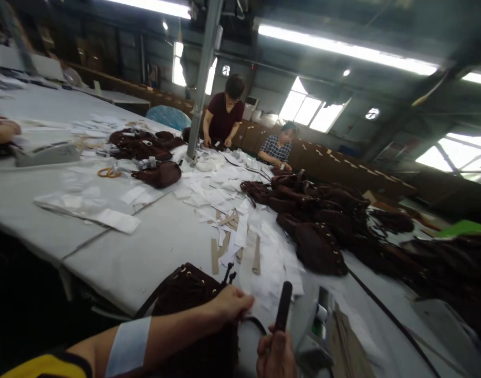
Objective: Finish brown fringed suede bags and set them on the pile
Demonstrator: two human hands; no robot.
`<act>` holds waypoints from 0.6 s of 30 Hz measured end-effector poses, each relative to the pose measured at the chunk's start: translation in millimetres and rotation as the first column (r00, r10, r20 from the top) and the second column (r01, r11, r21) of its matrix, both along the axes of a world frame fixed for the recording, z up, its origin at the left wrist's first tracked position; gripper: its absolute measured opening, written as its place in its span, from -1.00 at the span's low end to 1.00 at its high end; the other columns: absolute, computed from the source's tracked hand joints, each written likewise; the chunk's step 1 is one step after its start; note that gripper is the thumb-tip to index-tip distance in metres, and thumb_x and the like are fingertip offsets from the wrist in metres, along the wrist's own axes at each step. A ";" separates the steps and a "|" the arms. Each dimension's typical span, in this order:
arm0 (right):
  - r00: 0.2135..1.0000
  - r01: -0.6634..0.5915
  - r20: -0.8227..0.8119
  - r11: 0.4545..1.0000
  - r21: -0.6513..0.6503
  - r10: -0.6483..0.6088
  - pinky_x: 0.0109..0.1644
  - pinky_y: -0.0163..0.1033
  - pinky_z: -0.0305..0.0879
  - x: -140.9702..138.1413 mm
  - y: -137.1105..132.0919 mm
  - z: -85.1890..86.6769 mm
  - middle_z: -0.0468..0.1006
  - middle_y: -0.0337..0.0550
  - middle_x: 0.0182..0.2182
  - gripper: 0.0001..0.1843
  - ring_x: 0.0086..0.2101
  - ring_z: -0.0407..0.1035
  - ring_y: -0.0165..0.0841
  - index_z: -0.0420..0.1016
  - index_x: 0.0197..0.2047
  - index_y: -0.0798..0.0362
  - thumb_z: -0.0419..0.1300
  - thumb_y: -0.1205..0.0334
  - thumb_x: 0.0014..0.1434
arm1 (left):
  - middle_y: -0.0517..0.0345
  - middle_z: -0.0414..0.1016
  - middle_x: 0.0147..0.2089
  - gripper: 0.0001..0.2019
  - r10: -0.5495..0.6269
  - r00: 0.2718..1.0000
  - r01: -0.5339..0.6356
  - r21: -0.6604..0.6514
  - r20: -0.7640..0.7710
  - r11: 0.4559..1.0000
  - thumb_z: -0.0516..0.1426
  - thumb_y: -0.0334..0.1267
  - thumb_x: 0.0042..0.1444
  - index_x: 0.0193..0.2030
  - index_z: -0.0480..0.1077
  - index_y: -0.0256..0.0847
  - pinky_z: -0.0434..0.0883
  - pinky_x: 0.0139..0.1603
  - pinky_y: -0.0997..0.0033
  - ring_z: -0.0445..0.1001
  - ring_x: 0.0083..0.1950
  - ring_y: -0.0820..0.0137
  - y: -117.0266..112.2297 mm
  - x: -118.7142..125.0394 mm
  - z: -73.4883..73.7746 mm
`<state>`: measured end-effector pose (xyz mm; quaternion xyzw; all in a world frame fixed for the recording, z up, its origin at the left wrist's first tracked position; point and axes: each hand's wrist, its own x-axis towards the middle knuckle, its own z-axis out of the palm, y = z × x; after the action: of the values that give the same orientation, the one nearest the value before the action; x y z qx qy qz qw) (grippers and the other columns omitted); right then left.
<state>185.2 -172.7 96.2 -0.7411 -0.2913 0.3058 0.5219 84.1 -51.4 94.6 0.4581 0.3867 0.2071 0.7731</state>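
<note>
A dark brown bag [177, 294] with gold-coloured eyelets and a drawcord lies at the table's near edge, partly behind my left forearm. My left hand [232, 304] is closed over the bag's right side, thumb against curled fingers; what it grips is hidden. My right hand [278, 352] is closed around a dark brown strap [283, 307], whose rounded end points up. Between my hands a thin dark band [256, 323] curves above the table; I cannot tell whether it joins the strap. A grey tape dispenser [317, 331] stands just right of my right hand.
White paper pieces [209, 191] and tan strips [215, 254] litter the table [138, 262]. Brown bags [315, 241] are heaped on the right, others [146, 144] at left. A post [205, 73] rises mid-table. Two people [225, 118] work across the table; another person's arm [2, 130] shows left.
</note>
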 end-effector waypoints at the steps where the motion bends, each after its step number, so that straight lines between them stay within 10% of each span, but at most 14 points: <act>1: 1.000 -0.006 -0.029 1.000 0.012 0.006 -0.74 -0.40 -0.05 -3.1 -6.7 3.4 0.30 -0.37 -0.66 -0.35 -0.79 0.06 -0.54 0.29 -0.36 0.02 -0.10 -0.45 0.06 | 0.32 0.16 -0.74 -0.54 0.014 1.000 -0.014 -0.001 0.014 1.000 0.19 0.15 -0.17 -0.66 0.24 -0.23 -0.03 -0.66 0.49 0.04 -0.72 0.59 0.4 1.3 -0.6; 9: 0.986 -0.145 0.076 0.989 -0.035 0.148 -0.67 -0.39 -0.11 -25.9 -62.6 -5.9 0.05 -0.41 -0.72 -0.44 -0.70 -0.04 -0.54 0.22 -0.56 0.03 -0.06 -0.26 0.19 | 0.32 0.25 -0.63 -0.50 -0.007 0.999 0.007 -0.011 0.031 1.000 0.18 0.23 -0.20 -0.55 0.28 -0.26 -0.02 -0.62 0.51 0.06 -0.68 0.62 8.1 5.1 -7.7; 18: 0.939 -0.253 0.213 0.962 -0.100 0.269 -0.58 -0.33 -0.11 -21.3 -66.3 -20.9 0.13 -0.34 -0.68 -0.47 -0.65 -0.01 -0.48 0.26 -0.53 0.03 -0.17 -0.15 0.27 | 0.30 0.22 -0.70 -0.51 -0.008 0.999 0.014 0.172 -0.037 0.985 0.19 0.17 -0.14 -0.58 0.39 -0.32 -0.07 -0.59 0.49 0.05 -0.66 0.60 2.0 4.1 -0.9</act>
<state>163.9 -239.0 75.3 -0.7437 -0.4330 0.2969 0.4138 88.2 -49.4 93.7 0.5291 0.3789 0.2272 0.7245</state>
